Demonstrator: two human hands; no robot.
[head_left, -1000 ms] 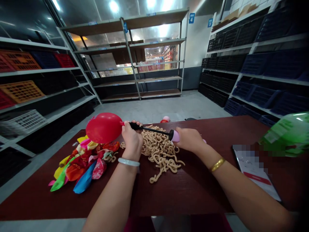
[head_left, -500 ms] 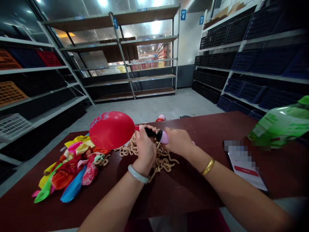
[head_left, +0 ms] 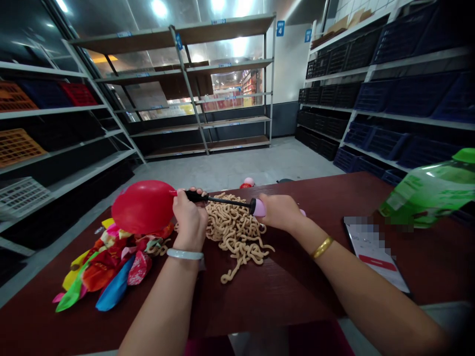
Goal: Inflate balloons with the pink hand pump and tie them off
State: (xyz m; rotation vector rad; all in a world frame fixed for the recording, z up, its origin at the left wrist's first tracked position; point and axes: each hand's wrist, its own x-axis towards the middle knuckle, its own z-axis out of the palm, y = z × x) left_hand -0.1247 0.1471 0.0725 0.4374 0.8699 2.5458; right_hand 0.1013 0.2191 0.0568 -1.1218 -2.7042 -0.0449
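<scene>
A swollen red balloon (head_left: 143, 206) sticks out to the left of my left hand (head_left: 190, 215), its neck at the black end of a balloon pump (head_left: 230, 200). My left hand is closed round that black end and the balloon neck. Between my hands the pump's thin black rod lies bare, running to a black collar and a lilac part. My right hand (head_left: 276, 211) is wrapped round the lilac part, hiding most of it. Below the pump a heap of tan, twisted cords (head_left: 237, 225) rests on the table; their exact kind is unclear.
Several uninflated balloons (head_left: 100, 269) in many colours lie at the table's left. On the right are a phone (head_left: 382, 257) and a green-capped bottle (head_left: 432, 190) leaning over. Shelves (head_left: 222, 121) with crates (head_left: 371, 94) stand beyond the brown table (head_left: 260, 301).
My left hand has moved left with the red balloon, away from my right hand. The pump's rod now shows between them, and more of the tan heap is uncovered.
</scene>
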